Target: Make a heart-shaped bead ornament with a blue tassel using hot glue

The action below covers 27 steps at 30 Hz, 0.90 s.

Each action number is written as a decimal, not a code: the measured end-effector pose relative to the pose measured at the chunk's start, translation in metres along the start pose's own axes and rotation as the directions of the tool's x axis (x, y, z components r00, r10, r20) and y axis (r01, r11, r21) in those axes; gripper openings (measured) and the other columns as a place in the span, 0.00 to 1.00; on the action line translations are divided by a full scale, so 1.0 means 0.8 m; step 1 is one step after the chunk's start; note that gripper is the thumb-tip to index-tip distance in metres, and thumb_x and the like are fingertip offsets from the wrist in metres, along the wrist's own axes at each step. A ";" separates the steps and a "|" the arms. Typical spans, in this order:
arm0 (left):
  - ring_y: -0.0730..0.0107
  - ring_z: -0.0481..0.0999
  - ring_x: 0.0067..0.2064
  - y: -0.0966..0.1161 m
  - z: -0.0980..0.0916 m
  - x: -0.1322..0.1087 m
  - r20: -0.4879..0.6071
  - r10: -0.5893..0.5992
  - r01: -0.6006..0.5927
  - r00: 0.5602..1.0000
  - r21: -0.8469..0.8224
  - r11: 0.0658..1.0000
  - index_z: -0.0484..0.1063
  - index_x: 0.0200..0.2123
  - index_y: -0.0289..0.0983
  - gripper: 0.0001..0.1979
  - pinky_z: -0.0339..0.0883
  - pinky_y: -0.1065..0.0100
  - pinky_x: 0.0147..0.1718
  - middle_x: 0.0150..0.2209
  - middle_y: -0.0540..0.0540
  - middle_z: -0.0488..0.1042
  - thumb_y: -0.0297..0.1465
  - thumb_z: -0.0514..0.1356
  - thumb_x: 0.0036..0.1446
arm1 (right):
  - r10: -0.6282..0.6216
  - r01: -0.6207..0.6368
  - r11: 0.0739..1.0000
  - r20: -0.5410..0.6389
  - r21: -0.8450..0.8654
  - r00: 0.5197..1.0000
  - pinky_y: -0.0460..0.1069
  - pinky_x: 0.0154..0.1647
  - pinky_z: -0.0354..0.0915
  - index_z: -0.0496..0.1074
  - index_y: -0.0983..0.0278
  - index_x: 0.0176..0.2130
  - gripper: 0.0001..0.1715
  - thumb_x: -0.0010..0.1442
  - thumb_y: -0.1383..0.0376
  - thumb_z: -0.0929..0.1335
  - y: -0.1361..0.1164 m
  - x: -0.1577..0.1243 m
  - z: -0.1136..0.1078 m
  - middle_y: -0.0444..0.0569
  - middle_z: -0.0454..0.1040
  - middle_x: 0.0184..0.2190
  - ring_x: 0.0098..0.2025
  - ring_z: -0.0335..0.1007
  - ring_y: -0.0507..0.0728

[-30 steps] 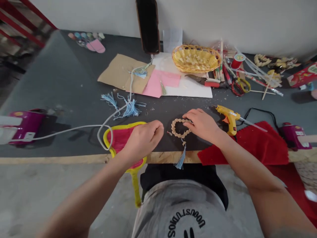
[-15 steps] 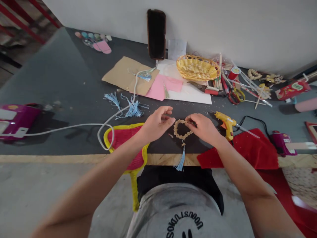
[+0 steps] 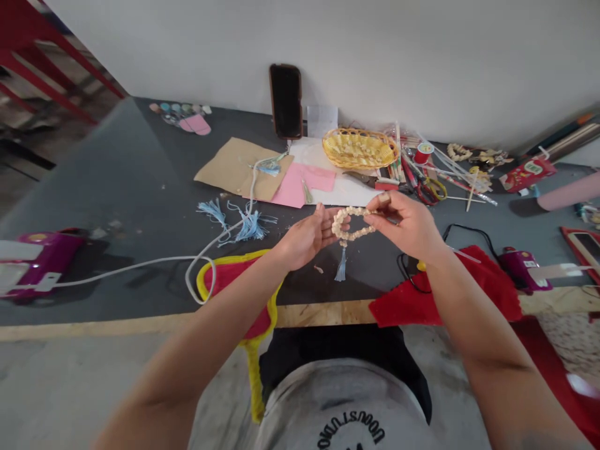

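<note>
A beaded bracelet (image 3: 336, 229) of pale, cream-coloured pieces hangs above the desk, with a light-blue tassel (image 3: 341, 265) dangling from its lower side. My right hand (image 3: 407, 226) pinches the bracelet's right end between thumb and fingers. At the other end, my left hand (image 3: 305, 239) is open, its fingers stretched out behind and under the loop. Whether those fingers bear any of its weight, I cannot tell. Below on the desk lies a small pale scrap (image 3: 319, 269).
Blue tassels (image 3: 250, 224) and a white cord (image 3: 194, 265) lie left. Behind are brown paper (image 3: 229, 165), pink paper (image 3: 295, 187), a wicker basket (image 3: 359, 150), scissors (image 3: 432, 189) and a leaning phone (image 3: 285, 103). Red cloth (image 3: 487, 290) lies right; my right forearm mostly hides a yellow glue gun (image 3: 422, 265).
The bracelet has come up off the desk in my right hand, its tassel swinging free. My left hand has turned and reached its fingers to the loop. The view has tilted upward.
</note>
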<state>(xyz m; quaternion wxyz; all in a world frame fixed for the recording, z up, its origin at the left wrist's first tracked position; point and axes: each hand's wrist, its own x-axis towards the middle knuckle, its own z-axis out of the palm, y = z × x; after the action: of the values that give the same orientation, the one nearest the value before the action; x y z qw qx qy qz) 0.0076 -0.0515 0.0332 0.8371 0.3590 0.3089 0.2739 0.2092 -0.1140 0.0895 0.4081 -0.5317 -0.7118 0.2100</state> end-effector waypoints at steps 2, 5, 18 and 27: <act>0.59 0.75 0.54 0.009 0.006 0.004 0.046 0.028 -0.028 0.999 0.006 1.000 0.77 0.45 0.39 0.21 0.67 0.64 0.48 0.51 0.41 0.78 0.47 0.55 0.64 | -0.050 0.051 0.998 -0.034 0.026 0.998 0.47 0.36 0.69 0.71 0.61 0.38 0.08 0.59 0.61 0.71 -0.011 0.012 -0.011 0.45 0.75 0.34 0.34 0.72 0.51; 0.59 0.77 0.51 0.022 0.017 0.007 0.114 0.069 -0.073 0.991 0.028 0.997 0.77 0.45 0.37 0.21 0.67 0.63 0.49 0.48 0.41 0.80 0.46 0.56 0.63 | -0.108 0.111 0.992 -0.070 0.051 0.992 0.46 0.34 0.68 0.71 0.62 0.36 0.09 0.58 0.61 0.72 -0.027 0.030 -0.027 0.43 0.74 0.32 0.31 0.69 0.50; 0.60 0.78 0.51 0.047 0.038 0.005 0.322 0.317 -0.350 0.892 0.048 0.936 0.76 0.41 0.37 0.14 0.64 0.61 0.55 0.45 0.43 0.80 0.32 0.70 0.51 | -0.203 0.210 0.974 -0.092 0.086 0.975 0.44 0.25 0.60 0.72 0.63 0.35 0.08 0.56 0.64 0.73 -0.055 0.077 -0.081 0.40 0.68 0.27 0.27 0.63 0.48; 0.70 0.81 0.37 0.030 0.051 0.013 0.174 0.413 -0.432 0.894 0.091 0.897 0.75 0.36 0.38 0.14 0.71 0.68 0.42 0.35 0.49 0.82 0.30 0.73 0.46 | -0.213 0.220 0.974 -0.099 0.060 0.972 0.46 0.30 0.64 0.71 0.62 0.35 0.11 0.57 0.59 0.73 -0.061 0.070 -0.081 0.41 0.70 0.29 0.30 0.66 0.50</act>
<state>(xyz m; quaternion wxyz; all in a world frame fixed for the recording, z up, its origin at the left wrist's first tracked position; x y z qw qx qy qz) 0.0382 -0.0478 0.0710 0.7538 0.4897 0.1762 0.4012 0.2269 -0.0879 0.1829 0.4793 -0.4451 -0.7383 0.1647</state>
